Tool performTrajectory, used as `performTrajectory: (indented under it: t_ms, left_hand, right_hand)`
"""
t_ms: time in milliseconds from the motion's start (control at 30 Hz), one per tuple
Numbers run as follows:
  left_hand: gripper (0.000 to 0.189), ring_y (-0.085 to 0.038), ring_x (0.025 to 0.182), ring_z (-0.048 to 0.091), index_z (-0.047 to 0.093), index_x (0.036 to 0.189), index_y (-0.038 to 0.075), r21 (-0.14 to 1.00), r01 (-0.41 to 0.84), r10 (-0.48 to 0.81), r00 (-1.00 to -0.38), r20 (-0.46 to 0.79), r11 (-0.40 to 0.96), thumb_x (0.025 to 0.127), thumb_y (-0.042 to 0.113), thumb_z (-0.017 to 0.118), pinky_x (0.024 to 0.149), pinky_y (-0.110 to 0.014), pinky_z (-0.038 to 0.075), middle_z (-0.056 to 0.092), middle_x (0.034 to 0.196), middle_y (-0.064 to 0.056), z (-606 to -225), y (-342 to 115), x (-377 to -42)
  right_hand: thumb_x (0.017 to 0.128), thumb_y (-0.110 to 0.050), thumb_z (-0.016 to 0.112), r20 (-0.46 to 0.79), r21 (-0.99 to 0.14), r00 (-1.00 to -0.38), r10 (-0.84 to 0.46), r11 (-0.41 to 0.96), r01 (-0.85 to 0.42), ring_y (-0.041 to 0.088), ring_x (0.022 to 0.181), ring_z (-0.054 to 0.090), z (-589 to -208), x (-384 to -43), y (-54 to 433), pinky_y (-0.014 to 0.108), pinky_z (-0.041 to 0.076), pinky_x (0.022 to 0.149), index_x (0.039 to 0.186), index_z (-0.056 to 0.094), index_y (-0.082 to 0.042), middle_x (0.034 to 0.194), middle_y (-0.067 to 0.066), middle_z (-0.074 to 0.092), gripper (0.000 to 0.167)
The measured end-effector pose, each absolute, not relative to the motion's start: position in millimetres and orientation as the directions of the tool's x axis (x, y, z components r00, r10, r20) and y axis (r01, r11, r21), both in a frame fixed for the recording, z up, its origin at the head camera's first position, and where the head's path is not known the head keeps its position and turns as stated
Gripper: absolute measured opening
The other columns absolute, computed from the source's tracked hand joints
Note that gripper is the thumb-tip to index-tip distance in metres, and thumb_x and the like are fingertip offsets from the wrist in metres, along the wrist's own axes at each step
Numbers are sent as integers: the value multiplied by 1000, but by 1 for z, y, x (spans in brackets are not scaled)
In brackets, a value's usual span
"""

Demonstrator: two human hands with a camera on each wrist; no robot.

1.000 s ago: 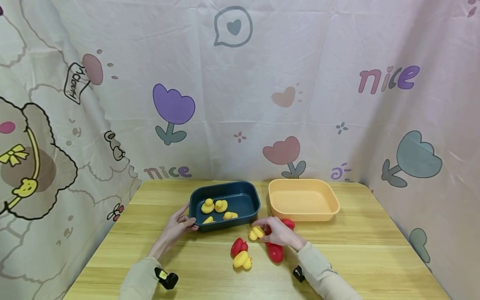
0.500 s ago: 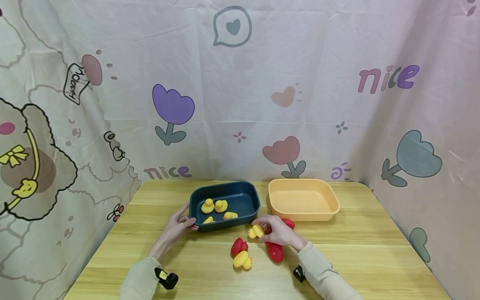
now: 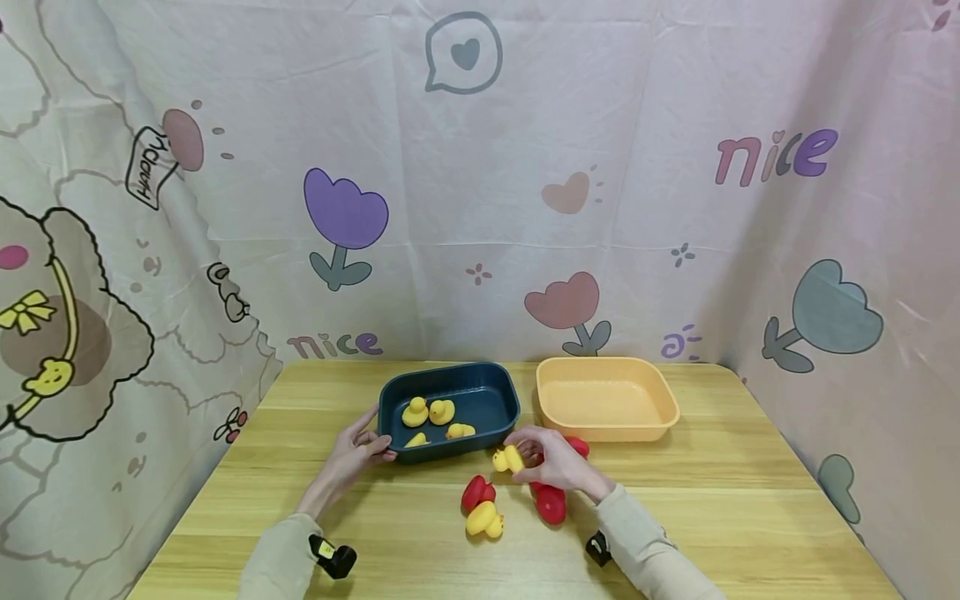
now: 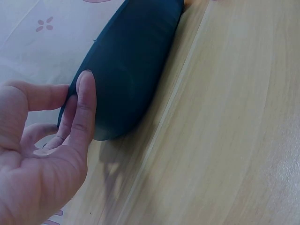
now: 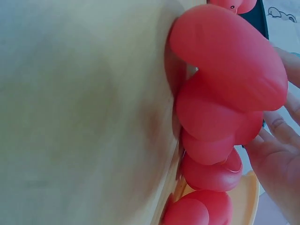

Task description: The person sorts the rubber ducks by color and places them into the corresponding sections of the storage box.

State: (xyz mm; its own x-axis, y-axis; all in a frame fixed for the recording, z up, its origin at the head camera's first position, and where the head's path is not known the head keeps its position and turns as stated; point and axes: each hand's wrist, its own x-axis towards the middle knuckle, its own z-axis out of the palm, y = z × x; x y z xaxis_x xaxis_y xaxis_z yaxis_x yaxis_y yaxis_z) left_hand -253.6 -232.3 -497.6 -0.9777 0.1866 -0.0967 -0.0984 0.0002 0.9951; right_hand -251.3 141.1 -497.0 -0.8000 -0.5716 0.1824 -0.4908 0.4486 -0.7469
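Note:
My left hand grips the near left corner of a navy blue tray, thumb and fingers pinching the rim on both sides. Several yellow rubber ducks lie inside it, toward the left. My right hand pinches another yellow rubber duck by the tray's near right corner; that duck is hidden in the right wrist view. Red rubber ducks lie under and beside this hand, and they fill the middle of the right wrist view, the largest red duck nearest the camera.
A pale orange tray with nothing in it stands right of the navy one. Nearer the front, a red duck and a yellow duck touch on the wooden table. A printed curtain hangs behind.
The right hand and its yellow duck have shifted slightly left and back, toward the navy tray. My left hand and both trays stay where they were.

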Motion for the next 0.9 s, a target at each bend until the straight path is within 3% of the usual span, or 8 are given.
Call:
performTrajectory:
  t_ms: [467,767,900]
  left_hand:
    - [78,-10,80,71,6,163,8,994,-106,182,-978,-105,2,102,1,53,81,-23,63,56,84,1,-496,-232,-253]
    - [78,-10,82,72,5,163,8,995,-101,191,-976,-101,14,102,2,53,82,-24,63,56,85,1,-495,-232,-252]
    - [78,-11,82,72,6,163,9,995,-99,193,-976,-99,10,102,2,53,82,-24,63,56,85,0,-494,-232,-252]
  right_hand:
    - [84,-9,81,182,-861,-803,-567,302,-408,30,102,69,-499,-253,141,49,60,94,125,61,1,121,20,66,46]
    - [85,-11,80,185,-891,-816,-548,258,-375,25,104,69,-495,-255,138,36,60,97,126,60,0,123,20,65,47]
    - [85,-11,80,186,-902,-830,-525,245,-357,27,106,69,-492,-255,135,40,59,100,125,60,0,124,20,65,46]
